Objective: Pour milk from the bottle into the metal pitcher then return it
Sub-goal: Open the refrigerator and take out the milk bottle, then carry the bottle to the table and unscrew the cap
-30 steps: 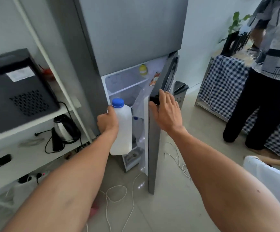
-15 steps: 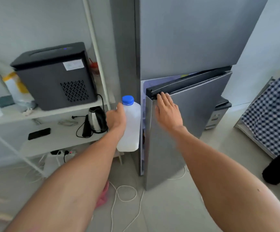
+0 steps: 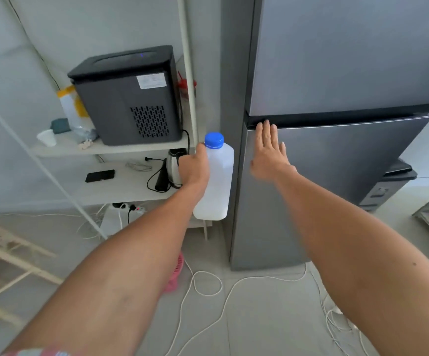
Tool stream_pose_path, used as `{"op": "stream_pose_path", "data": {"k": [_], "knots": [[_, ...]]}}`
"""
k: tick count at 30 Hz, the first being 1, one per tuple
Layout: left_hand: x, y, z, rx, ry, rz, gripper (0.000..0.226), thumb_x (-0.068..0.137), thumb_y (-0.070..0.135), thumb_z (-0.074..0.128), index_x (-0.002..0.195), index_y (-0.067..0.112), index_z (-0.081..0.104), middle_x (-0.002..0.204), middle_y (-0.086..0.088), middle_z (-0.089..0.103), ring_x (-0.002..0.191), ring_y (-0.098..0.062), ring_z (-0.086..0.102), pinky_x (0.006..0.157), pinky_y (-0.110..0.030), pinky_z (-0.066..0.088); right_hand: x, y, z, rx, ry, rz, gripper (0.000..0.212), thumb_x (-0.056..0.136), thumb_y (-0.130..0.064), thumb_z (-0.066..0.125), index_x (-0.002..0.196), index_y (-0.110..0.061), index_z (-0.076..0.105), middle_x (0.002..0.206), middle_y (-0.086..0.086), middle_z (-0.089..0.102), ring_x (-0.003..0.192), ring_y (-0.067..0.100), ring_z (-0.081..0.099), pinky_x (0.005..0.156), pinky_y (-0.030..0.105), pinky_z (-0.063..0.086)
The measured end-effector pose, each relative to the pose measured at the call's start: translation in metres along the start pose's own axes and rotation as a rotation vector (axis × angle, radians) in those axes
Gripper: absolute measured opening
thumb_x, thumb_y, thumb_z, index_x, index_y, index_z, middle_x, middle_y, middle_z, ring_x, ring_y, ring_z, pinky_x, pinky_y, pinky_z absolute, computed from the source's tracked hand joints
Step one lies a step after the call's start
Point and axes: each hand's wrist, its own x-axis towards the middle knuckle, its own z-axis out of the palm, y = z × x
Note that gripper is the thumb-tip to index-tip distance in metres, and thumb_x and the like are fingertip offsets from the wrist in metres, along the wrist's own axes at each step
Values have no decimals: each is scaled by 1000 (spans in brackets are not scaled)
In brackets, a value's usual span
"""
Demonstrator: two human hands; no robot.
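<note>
Fridge door [image 3: 336, 160] now shut; left hand [image 3: 195, 168] holds milk bottle [image 3: 217, 181].

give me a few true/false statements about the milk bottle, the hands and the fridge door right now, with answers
1. The left hand grips the milk bottle. True.
2. The bottle's blue cap is off. False: it sits on the neck.
3. The right hand lies flat, fingers straight, on the lower fridge door. True.
4. The lower fridge door stands wide open. False: it looks closed, with no interior showing.
5. The kettle sits on top of the fridge. False: it stands on the white shelf left of the fridge.
</note>
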Motion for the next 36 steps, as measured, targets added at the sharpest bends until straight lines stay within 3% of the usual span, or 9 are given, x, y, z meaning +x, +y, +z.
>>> {"op": "stream_pose_path", "data": {"k": [4,7,9,11,14,19,22,27,36], "knots": [[-3,2,1,-17,-11,8,44,92,37,54,63,18,27,61,1,31,55,-19,28,54,-29,24,-1,1,-6,23,-5,-16,93,94,-9,48,162,-9,-16,168,7,-25,155,26,-21,125,55,8],[-9,5,1,-13,-9,9,42,90,40,54,65,18,28,63,0,33,56,-19,29,55,-29,25,-12,-2,-6,115,157,-10,68,97,-12,48,158,-4,19,171,12,1,156,29,13,115,51,31],[-12,8,1,-18,-7,15,42,89,42,54,65,18,29,63,1,34,58,-20,30,56,-30,26,-25,-9,-3,175,278,-8,36,100,-13,44,134,-4,43,152,16,37,125,38,48,91,45,41],[-17,10,2,-13,-7,34,43,88,44,53,64,19,28,61,1,34,58,-21,30,58,-32,26,-41,-18,3,283,255,45,18,103,-19,38,112,-7,47,119,12,52,92,38,51,76,40,37],[-26,14,6,-27,-29,53,42,88,44,53,64,17,31,59,1,37,56,-20,32,56,-31,27,-56,-26,16,581,93,226,30,103,-33,33,100,-8,48,102,7,57,88,34,52,73,39,39],[-41,24,16,-66,-89,88,40,79,49,53,65,14,39,64,-6,43,61,-22,39,58,-33,31,-77,-29,22,1240,-321,646,72,94,-70,27,133,-18,57,134,1,58,118,33,56,101,50,47],[-47,28,27,-73,-152,121,45,77,51,54,55,17,35,55,-3,42,56,-22,40,56,-33,33,-90,-19,17,1532,-407,751,71,93,-76,31,119,-21,67,116,10,72,102,34,70,93,52,56],[-58,33,61,-60,-339,164,46,67,57,50,56,14,37,61,-8,44,61,-24,42,57,-37,34,-111,9,11,1564,-204,846,64,91,-76,37,116,-24,65,114,12,72,103,35,71,91,54,58],[-133,34,120,-5,-815,277,42,75,51,47,55,16,35,63,-10,42,63,-22,40,59,-39,34,-194,53,-9,1595,279,1081,70,93,-79,34,116,-22,66,107,11,70,95,32,70,71,43,60]]}}
